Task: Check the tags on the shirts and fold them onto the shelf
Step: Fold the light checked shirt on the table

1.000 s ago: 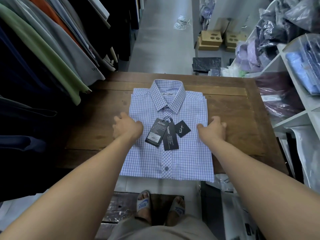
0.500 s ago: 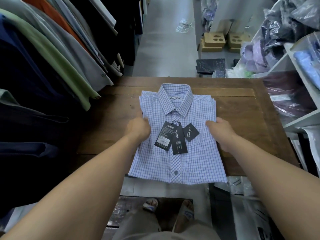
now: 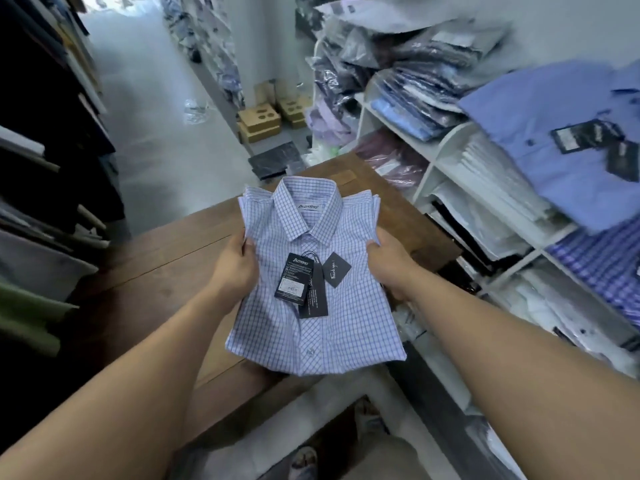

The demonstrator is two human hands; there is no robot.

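shelf unit (image 3: 429, 174) at right awaits; left hand (image 3: 239, 268) and right hand (image 3: 388, 263), fingers curled, grip the folded checked shirt (image 3: 346, 327); shelving remains.

a folded checked shirt (image 3: 346, 323), white with blue lines, is held level above the counter (image 3: 156, 271), collar away from the person, with the left hand (image 3: 239, 271) and right hand (image 3: 388, 261) gripping its side edges. three black hang tags (image 3: 292, 280) lie on its buttoned front. a folded blue shirt (image 3: 540, 140) lies atop the white shelf (image 3: 446, 157).
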